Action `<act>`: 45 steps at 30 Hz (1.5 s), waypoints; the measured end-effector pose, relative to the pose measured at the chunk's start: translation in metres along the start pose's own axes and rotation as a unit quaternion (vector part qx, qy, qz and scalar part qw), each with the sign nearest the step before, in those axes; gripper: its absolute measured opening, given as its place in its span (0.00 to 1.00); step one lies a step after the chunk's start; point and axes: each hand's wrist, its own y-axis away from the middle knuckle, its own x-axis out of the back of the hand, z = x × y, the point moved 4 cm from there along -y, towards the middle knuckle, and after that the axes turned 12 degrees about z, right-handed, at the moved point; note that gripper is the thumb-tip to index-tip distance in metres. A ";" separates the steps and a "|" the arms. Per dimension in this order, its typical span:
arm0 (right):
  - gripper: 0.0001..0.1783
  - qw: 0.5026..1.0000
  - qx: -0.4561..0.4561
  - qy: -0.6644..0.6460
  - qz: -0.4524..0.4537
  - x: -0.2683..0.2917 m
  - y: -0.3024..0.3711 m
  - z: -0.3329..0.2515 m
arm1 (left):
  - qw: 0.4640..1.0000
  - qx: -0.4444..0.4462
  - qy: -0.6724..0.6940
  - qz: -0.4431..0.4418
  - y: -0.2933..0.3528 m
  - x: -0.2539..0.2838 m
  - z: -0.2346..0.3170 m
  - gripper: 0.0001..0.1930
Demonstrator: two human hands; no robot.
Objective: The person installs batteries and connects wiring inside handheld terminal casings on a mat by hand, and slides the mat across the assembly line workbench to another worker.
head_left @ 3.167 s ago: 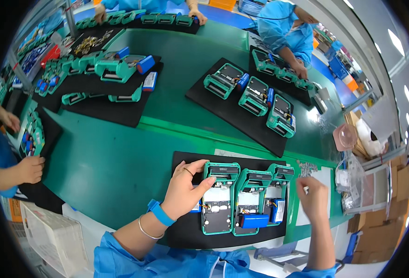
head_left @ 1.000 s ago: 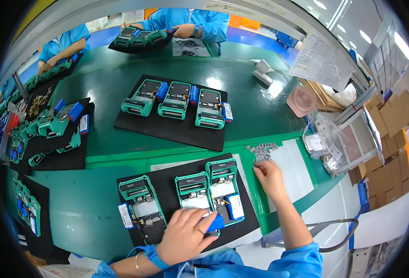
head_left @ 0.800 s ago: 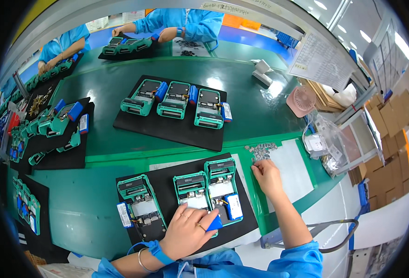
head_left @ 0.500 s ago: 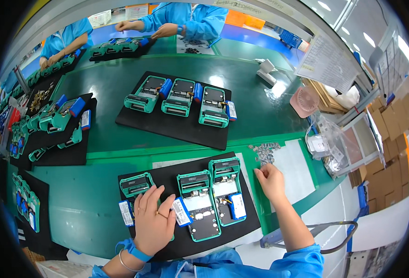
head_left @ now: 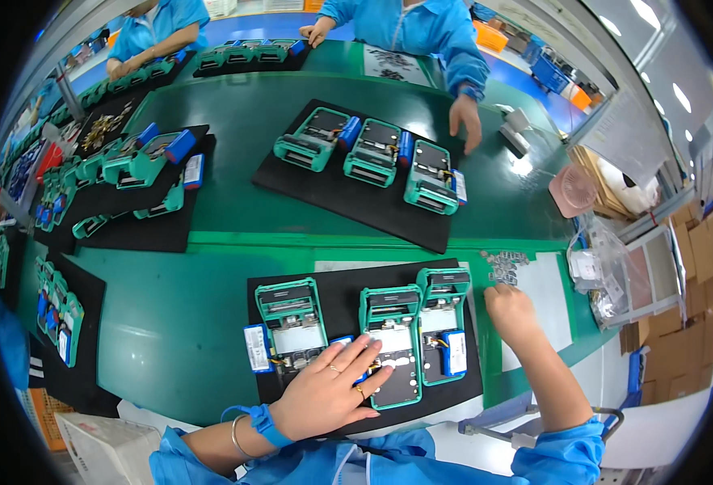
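Observation:
My left hand lies with fingers spread over the middle green-framed device and its blue battery pack, which it partly covers. To its left is another opened green device, with a blue battery beside it. A third device stands at the right with a white-labelled blue battery on it. All three rest on a black mat. My right hand is bent down at the near edge of a pile of small metal pieces, fingers curled together; their tips are hidden.
A white sheet lies under and beside the metal pieces. Beyond, three similar devices sit on a black board, and a co-worker's hand reaches down near it. A pink fan stands at the right; more devices crowd the left.
My left hand has gone from the left device to the middle one. My right hand stays by the metal pieces, fingers more curled. A co-worker's arm now reaches towards the far board. The view has shifted.

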 end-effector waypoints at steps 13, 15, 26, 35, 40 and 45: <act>0.14 0.947 0.130 -0.235 0.178 0.072 -0.024 -0.121 | 0.997 0.015 0.016 0.075 -0.001 -0.007 0.002 0.29; 0.14 0.954 0.165 -0.185 0.170 0.066 -0.023 -0.131 | 0.997 0.018 0.018 0.079 -0.003 -0.007 0.003 0.29; 0.12 0.959 0.205 -0.103 0.163 0.069 -0.034 -0.146 | 0.996 0.024 0.035 0.077 0.000 -0.009 0.001 0.30; 0.07 0.963 0.192 -0.092 0.164 0.074 -0.050 -0.144 | 0.996 0.022 0.040 0.074 -0.002 -0.006 0.002 0.30; 0.08 0.971 0.149 -0.082 0.170 0.071 -0.052 -0.147 | 0.996 0.026 0.029 0.074 -0.006 -0.004 0.004 0.29; 0.08 0.951 0.053 -0.215 0.214 0.080 -0.044 -0.105 | 0.997 0.028 0.021 0.071 -0.005 0.006 0.002 0.28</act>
